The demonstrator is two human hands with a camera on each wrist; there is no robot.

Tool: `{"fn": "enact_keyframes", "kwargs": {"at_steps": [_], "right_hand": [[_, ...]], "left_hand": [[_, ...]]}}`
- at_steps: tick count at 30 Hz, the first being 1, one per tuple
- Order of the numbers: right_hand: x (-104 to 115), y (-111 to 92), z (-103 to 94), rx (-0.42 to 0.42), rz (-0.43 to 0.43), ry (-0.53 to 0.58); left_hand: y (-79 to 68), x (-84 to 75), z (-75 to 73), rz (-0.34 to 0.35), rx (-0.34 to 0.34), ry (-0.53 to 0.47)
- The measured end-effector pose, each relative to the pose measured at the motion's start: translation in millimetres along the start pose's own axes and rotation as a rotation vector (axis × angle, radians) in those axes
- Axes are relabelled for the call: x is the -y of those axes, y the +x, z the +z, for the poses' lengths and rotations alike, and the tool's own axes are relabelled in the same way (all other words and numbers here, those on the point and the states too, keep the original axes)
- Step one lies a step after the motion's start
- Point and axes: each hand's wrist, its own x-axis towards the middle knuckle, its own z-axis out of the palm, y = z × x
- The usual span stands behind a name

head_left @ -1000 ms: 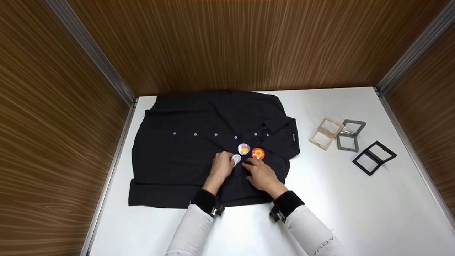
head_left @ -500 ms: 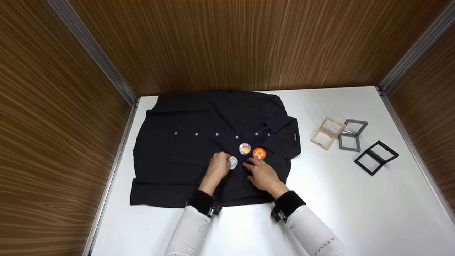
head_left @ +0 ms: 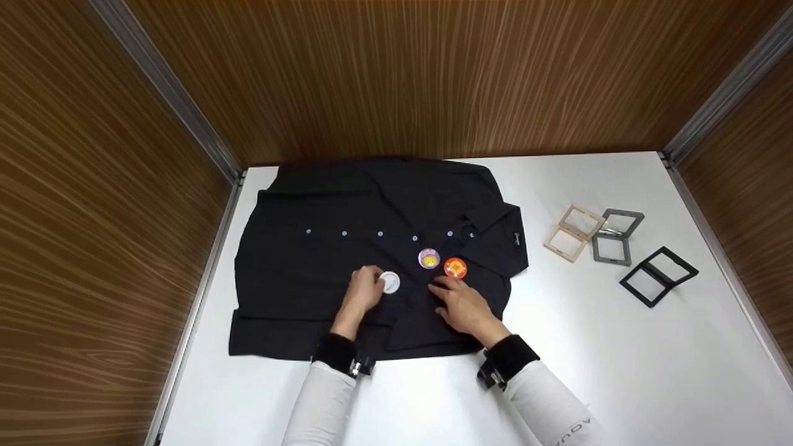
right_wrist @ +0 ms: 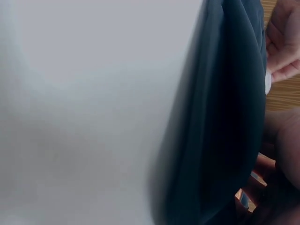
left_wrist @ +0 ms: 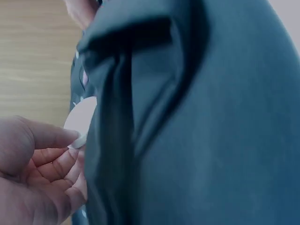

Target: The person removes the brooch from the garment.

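A dark button-up shirt lies spread on the white table, its collar to the right. My left hand pinches a white round badge by its left edge, over the shirt front. Thumb and fingers grip that badge's rim in the left wrist view, where dark cloth covers much of the picture. A purple-and-yellow round badge lies on the shirt below the button row, with an orange round badge just right of it. My right hand rests on the shirt, fingertips right at the orange badge's lower edge.
On the table's right stand three small hinged frames, opened out: a beige one, a grey one and a black one. Wood-grain panels enclose the back and both sides.
My left hand has moved left across the shirt with the white badge, away from the other two badges. The badge now lies flatter to view. My right hand has stayed by the orange badge.
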Motion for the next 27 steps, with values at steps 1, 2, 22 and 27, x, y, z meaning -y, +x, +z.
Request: {"fn": "enact_keyframes", "kwargs": {"at_steps": [1, 2, 22, 27], "right_hand": [[-1, -1, -0.5, 0.006, 0.004, -0.001], [-2, -2, -1.3, 0.014, 0.007, -0.002], [-29, -31, -16.7, 0.059, 0.015, 0.045], [-32, -33, -19.7, 0.060, 0.020, 0.089]], "left_hand": [[0.6, 2.8, -0.6, -0.012, -0.007, -0.016], [1.2, 5.4, -1.2, -0.022, -0.014, -0.032], [2.7, 14.7, -6.4, -0.114, -0.043, -0.165], [-1.5, 10.6, -8.0, -0.131, -0.070, -0.183]]}}
